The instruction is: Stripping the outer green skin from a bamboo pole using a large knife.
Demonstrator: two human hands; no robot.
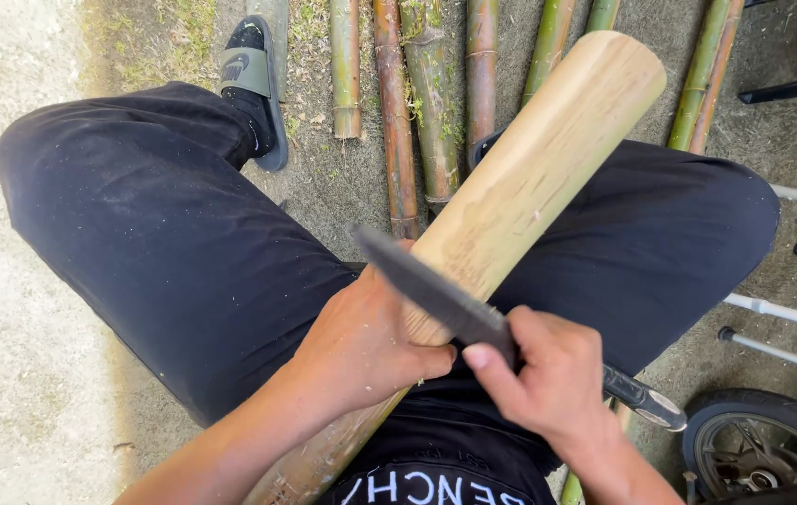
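1. Both hands are sitting closest to the cam, low centre of the view, over the person's lap.
2. L hand (370,341) is wrapping tight round the bamboo pole (511,201), fingers closed on it approx. where the peeled pale part meets the darker unpeeled lower end.
3. R hand (548,374) is closing round the knife (473,318), thumb pressing along the back of the blade; dark handle end is sticking out behind the wrist, lower R.
4. Knife blade is lying flat-ish across the pole, tip pointing up-left, edge touching the pale wood just above the L hand's fingers.
5. Pole is running diagonally, bottom-centre to top-R, resting between the thighs w/ its cut round end pointing away from the body.
6. Black trousers (155,234) are covering both legs, spread either side of the pole; fine pale dust is showing on the cloth.
7. L foot is wearing a black and green slide sandal (253,84), planted on the dirt ground (34,355) at top-L.
8. Several green-brown bamboo stalks (417,103) are lying side by side on the ground beyond the knees, well apart from the hands.
9. Wheel w/ tyre (763,440) is showing at bottom-R corner, near the R elbow; thin white rods (787,313) are lying just above it.
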